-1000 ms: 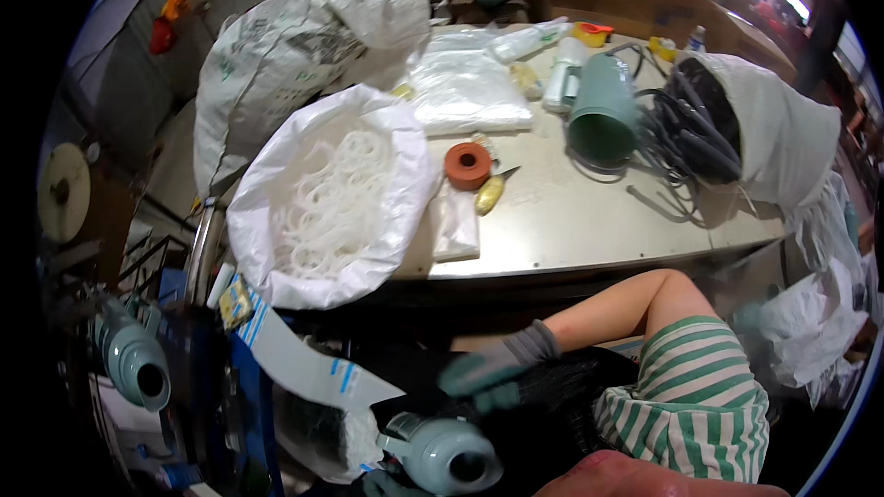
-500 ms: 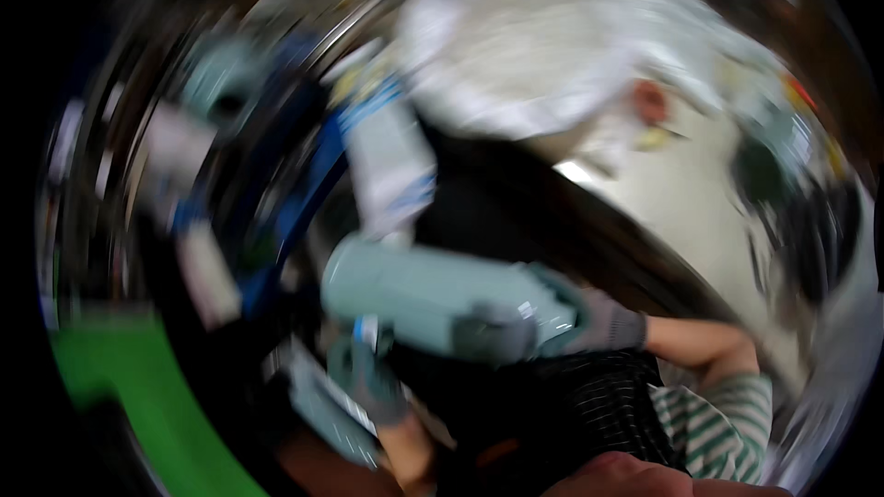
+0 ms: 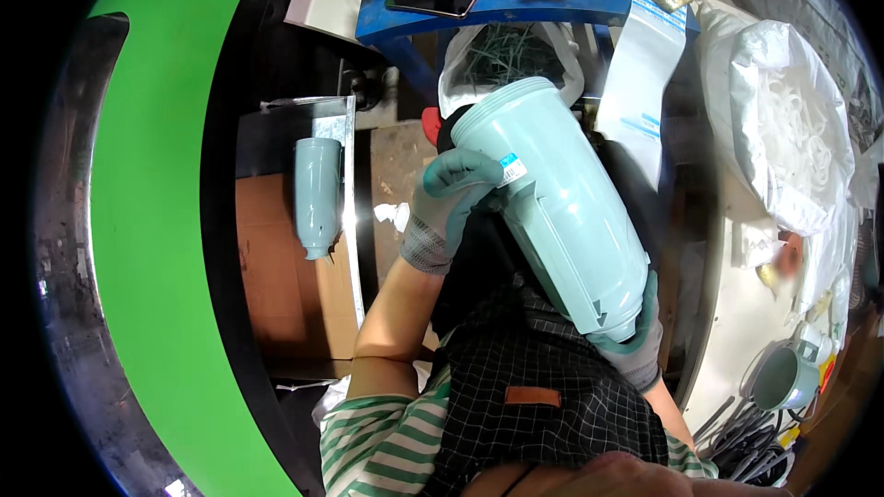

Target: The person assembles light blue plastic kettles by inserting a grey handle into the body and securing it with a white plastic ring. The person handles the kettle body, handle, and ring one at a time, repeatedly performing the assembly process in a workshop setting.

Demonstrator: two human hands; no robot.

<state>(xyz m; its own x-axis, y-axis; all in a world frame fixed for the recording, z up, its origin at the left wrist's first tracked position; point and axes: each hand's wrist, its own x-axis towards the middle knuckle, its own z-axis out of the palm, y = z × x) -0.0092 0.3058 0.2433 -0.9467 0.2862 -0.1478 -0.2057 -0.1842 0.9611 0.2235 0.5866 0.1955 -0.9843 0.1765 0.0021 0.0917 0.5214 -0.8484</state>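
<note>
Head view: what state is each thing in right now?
Large teal canister: held off the surfaces, tilted, open threaded end up and away.
Left hand: gloved, gripping the canister near its open end.
Right hand: gloved, cupping the canister's closed base.
Second teal canister: lying alone on the brown surface, untouched.
White bag: open, holding white rings.
Teal cup: on the table, mouth showing.

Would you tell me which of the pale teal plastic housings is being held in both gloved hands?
The large pale teal plastic housing at centre, gripped by both gloves; the smaller one lies untouched at left.
</note>
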